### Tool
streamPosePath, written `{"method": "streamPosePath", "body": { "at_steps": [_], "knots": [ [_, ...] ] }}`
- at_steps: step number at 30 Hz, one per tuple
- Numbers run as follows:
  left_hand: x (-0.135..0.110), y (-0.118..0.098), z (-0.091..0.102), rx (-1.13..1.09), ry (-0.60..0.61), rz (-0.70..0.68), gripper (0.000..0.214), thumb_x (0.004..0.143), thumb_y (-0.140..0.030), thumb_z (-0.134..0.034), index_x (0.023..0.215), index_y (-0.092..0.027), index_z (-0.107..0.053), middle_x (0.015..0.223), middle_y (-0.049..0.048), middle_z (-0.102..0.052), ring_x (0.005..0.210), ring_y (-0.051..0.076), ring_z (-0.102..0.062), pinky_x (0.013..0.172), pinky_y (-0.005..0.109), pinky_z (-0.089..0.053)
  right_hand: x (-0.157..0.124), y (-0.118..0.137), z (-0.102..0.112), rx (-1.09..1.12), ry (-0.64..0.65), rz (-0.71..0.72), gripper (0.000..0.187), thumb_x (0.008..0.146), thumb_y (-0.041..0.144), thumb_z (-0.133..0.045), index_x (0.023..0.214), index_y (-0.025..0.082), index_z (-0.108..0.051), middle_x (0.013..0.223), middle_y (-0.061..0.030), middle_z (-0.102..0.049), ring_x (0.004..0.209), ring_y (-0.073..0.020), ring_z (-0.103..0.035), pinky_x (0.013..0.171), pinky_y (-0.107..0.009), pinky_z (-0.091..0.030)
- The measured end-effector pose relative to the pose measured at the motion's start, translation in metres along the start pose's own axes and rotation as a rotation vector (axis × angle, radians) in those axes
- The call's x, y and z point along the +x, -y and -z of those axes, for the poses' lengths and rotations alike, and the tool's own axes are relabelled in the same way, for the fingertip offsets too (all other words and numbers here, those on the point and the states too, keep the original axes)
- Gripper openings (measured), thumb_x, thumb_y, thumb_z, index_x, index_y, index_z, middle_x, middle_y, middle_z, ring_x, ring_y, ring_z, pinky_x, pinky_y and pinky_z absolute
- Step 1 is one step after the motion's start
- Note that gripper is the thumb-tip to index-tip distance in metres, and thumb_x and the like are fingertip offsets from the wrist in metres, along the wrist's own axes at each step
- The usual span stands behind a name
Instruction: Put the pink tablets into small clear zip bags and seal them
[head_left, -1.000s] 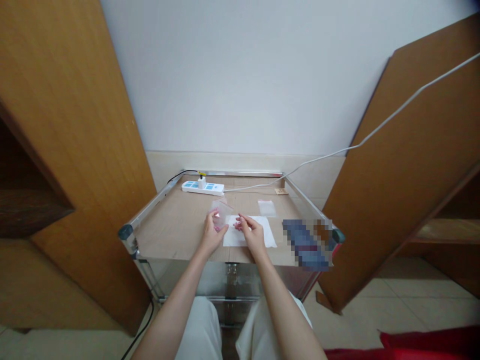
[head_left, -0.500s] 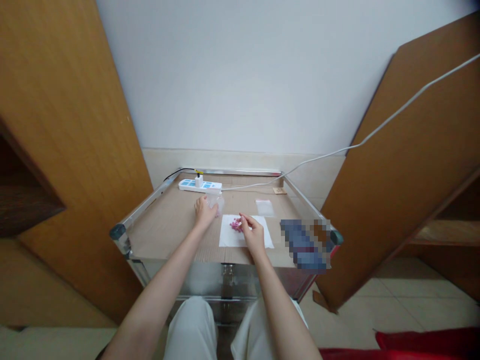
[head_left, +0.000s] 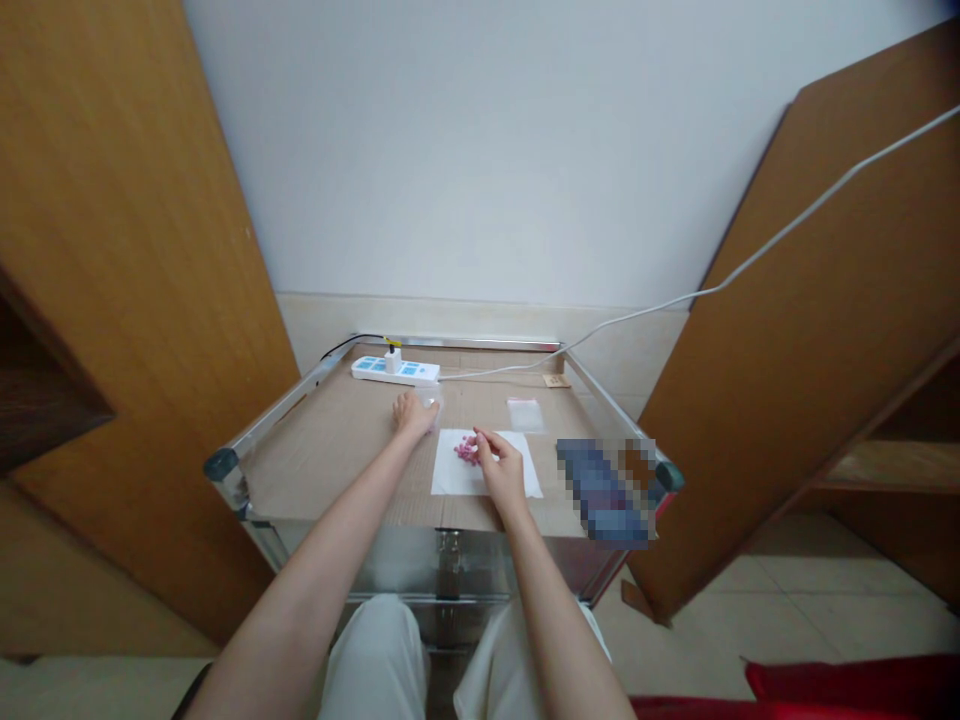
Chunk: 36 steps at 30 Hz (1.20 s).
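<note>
Small pink beads (head_left: 465, 451) lie in a loose pile on a white sheet of paper (head_left: 454, 482). Over the pile's right side is my right hand (head_left: 501, 468), with thumb and forefinger pinched together. Whether a bead sits between those fingertips is too small to make out. To the left, beyond the sheet, my left hand (head_left: 412, 413) has its fingers curled on a clear plastic bag (head_left: 430, 395), gripping its left side. The hand hides part of the bag. A flat clear zip bag (head_left: 525, 414) rests behind the paper's right half.
A white power strip (head_left: 405, 373) with a plug in it lies at the table's back left, its cable running right. A small tan card (head_left: 556, 381) is at the back right. A blurred-out dark item (head_left: 600, 490) lies right of the paper. Metal rails edge the table.
My left hand has turned slightly over the clear bag, which now shows less above the fingers. My right hand stays pinched by the beads. The view has shifted slightly.
</note>
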<state>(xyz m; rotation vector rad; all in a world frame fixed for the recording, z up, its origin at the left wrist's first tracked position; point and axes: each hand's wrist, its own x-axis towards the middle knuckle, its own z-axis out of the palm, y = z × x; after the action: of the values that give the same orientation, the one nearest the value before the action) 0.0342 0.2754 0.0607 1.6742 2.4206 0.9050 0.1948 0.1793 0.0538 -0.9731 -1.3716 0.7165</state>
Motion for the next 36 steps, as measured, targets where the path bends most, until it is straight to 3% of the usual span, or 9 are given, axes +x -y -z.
{"method": "streamPosePath", "body": {
  "at_steps": [6,11,17,20,22,24,27,29,36],
  "knots": [
    [-0.005,-0.002,-0.003,0.061,0.078,0.090,0.057,0.061,-0.048,-0.049,0.101,-0.008,-0.049,0.107,0.0202,-0.048,0.102,0.030,-0.043,0.082,0.034,-0.034,0.000,-0.003,0.001,-0.010,0.019,0.000,0.028,0.076,0.032,-0.045,0.089,0.014,-0.062,0.082,-0.0066,-0.065,0.069,-0.0141,-0.059,0.064,-0.026,-0.046],
    [-0.013,-0.004,0.002,0.078,0.051,0.080,0.061,0.057,-0.054,-0.050,0.099,-0.011,-0.050,0.109,0.0191,-0.046,0.105,0.032,-0.038,0.083,0.040,-0.032,0.000,-0.008,0.000,-0.002,0.027,-0.001,0.028,0.076,0.033,-0.045,0.089,0.015,-0.062,0.082,-0.0066,-0.065,0.070,-0.0146,-0.059,0.065,-0.026,-0.046],
    [-0.028,-0.010,0.017,-0.118,-0.162,-0.025,0.049,0.062,-0.045,-0.052,0.102,-0.018,-0.045,0.125,0.0135,-0.033,0.113,0.031,-0.031,0.088,0.046,-0.027,0.001,-0.010,0.000,-0.002,0.027,-0.021,0.028,0.076,0.033,-0.045,0.089,0.014,-0.061,0.083,-0.0071,-0.064,0.071,-0.0151,-0.060,0.066,-0.028,-0.047],
    [-0.044,-0.010,0.027,-0.351,-0.336,-0.163,0.037,0.066,-0.031,-0.052,0.100,-0.021,-0.045,0.123,0.0083,-0.036,0.113,0.025,-0.032,0.091,0.042,-0.026,0.000,-0.007,0.000,-0.009,0.020,-0.002,0.027,0.075,0.032,-0.045,0.087,0.014,-0.062,0.080,-0.0068,-0.065,0.071,-0.0150,-0.059,0.066,-0.027,-0.046],
    [-0.056,-0.006,0.030,-0.591,-0.365,-0.221,0.031,0.066,-0.025,-0.051,0.096,-0.020,-0.046,0.116,0.0077,-0.043,0.108,0.020,-0.039,0.088,0.035,-0.032,0.000,-0.005,0.000,-0.015,0.013,0.009,0.027,0.075,0.032,-0.046,0.086,0.014,-0.062,0.080,-0.0068,-0.065,0.072,-0.0150,-0.059,0.066,-0.027,-0.046],
    [-0.069,0.002,0.028,-0.883,-0.260,-0.159,0.028,0.067,-0.025,-0.048,0.095,-0.019,-0.045,0.102,0.0070,-0.051,0.087,0.016,-0.052,0.072,0.028,-0.042,0.000,-0.005,0.000,-0.023,0.010,0.014,0.027,0.075,0.031,-0.046,0.086,0.014,-0.062,0.080,-0.0070,-0.064,0.072,-0.0150,-0.059,0.066,-0.027,-0.046],
    [-0.087,0.015,0.020,-1.164,-0.040,-0.011,0.024,0.068,-0.030,-0.046,0.088,-0.017,-0.045,0.082,0.0040,-0.057,0.056,0.009,-0.052,0.047,0.019,-0.038,0.000,-0.007,-0.001,-0.045,0.015,0.015,0.027,0.075,0.031,-0.045,0.087,0.013,-0.062,0.080,-0.0072,-0.064,0.071,-0.0146,-0.059,0.065,-0.027,-0.046],
    [-0.096,0.020,0.016,-1.210,0.017,0.063,0.023,0.066,-0.029,-0.049,0.085,-0.016,-0.045,0.071,0.0007,-0.056,0.043,0.004,-0.044,0.040,0.016,-0.032,-0.001,-0.008,-0.002,-0.066,0.023,0.020,0.028,0.075,0.031,-0.045,0.088,0.013,-0.061,0.080,-0.0071,-0.064,0.069,-0.0143,-0.058,0.064,-0.026,-0.045],
    [-0.108,0.020,0.021,-1.187,0.098,-0.036,0.021,0.066,-0.021,-0.046,0.087,-0.017,-0.043,0.061,-0.0033,-0.053,0.040,0.004,-0.040,0.040,0.014,-0.031,0.006,-0.013,0.003,-0.310,-0.024,-0.014,0.027,0.074,0.030,-0.043,0.090,0.012,-0.057,0.081,-0.0077,-0.062,0.065,-0.0142,-0.056,0.063,-0.026,-0.044]
  ]
}}
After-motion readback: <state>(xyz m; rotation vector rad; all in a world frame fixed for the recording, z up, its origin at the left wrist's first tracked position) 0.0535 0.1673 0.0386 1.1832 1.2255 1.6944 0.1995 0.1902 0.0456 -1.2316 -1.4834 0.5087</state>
